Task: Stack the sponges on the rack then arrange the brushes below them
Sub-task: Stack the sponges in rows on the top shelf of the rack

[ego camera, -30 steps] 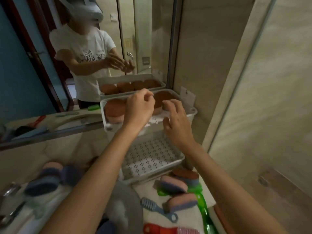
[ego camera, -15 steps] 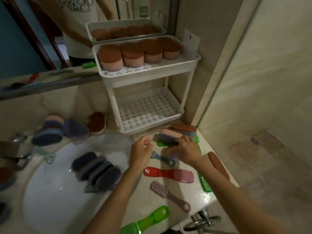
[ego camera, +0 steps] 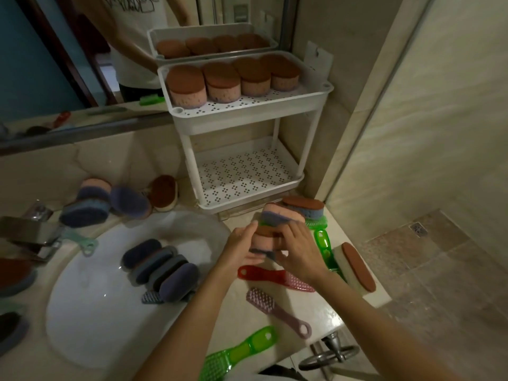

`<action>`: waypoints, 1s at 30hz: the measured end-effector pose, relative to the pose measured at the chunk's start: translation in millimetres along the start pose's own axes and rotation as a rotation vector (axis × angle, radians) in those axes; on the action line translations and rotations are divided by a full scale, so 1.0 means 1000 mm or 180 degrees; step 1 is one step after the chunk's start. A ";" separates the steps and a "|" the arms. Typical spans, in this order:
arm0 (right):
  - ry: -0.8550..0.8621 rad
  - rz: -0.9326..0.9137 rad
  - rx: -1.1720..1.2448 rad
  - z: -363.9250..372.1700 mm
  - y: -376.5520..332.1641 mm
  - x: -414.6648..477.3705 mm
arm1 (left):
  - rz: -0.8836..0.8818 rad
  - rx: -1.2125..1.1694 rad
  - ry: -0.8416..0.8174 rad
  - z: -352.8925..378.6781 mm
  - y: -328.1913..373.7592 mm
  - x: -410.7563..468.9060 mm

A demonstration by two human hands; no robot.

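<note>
A white two-tier rack (ego camera: 316, 104) stands on the counter by the wall. Its top shelf holds a row of brown-topped pink sponges (ego camera: 187, 85); the lower shelf (ego camera: 242, 174) has nothing on it. In front of the rack my left hand (ego camera: 242, 248) and my right hand (ego camera: 295, 247) both hold a pink sponge (ego camera: 262, 239) between them. Two more sponges (ego camera: 291, 210) lie just behind it. Below my hands lie a red brush (ego camera: 277, 277), a pink brush (ego camera: 275, 307) and a green brush (ego camera: 239, 353).
The white basin (ego camera: 90, 312) holds several dark blue-grey sponges (ego camera: 162, 270). More sponges (ego camera: 104, 200) sit behind the basin near the tap (ego camera: 30, 229). A brown-topped sponge (ego camera: 356, 266) lies at the counter's right edge, beside a green brush (ego camera: 324, 247). A mirror is behind the rack.
My hands dropped from the top shelf to the counter in front of the rack and took hold of a pink sponge. The view tilted downward.
</note>
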State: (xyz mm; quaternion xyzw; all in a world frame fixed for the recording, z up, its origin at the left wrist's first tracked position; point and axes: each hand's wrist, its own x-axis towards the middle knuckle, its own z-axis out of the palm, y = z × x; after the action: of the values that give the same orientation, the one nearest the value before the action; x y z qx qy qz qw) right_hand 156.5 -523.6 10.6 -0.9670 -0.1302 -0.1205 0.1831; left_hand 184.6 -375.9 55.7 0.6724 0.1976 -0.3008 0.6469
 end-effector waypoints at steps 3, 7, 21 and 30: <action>-0.0192 -0.0231 0.0408 -0.001 -0.011 0.000 | 0.0102 -0.0192 0.0225 -0.005 0.000 -0.001; -0.0084 0.0393 0.0465 -0.005 0.002 0.016 | 0.0170 -0.0088 0.0705 -0.022 -0.002 -0.001; -0.0539 0.1139 -0.0516 0.017 0.035 0.046 | 0.0517 -0.0038 0.0879 -0.050 0.020 -0.019; 0.1496 0.0690 -0.0036 -0.050 0.008 0.069 | 0.1582 0.0417 0.0680 -0.048 0.086 -0.046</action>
State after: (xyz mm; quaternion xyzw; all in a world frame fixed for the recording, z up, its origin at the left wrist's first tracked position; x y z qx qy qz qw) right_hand 214.1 -535.7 72.5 -0.9217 0.0210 -0.3223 0.2148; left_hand 213.8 -329.8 149.6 0.7685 0.0738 -0.0723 0.6315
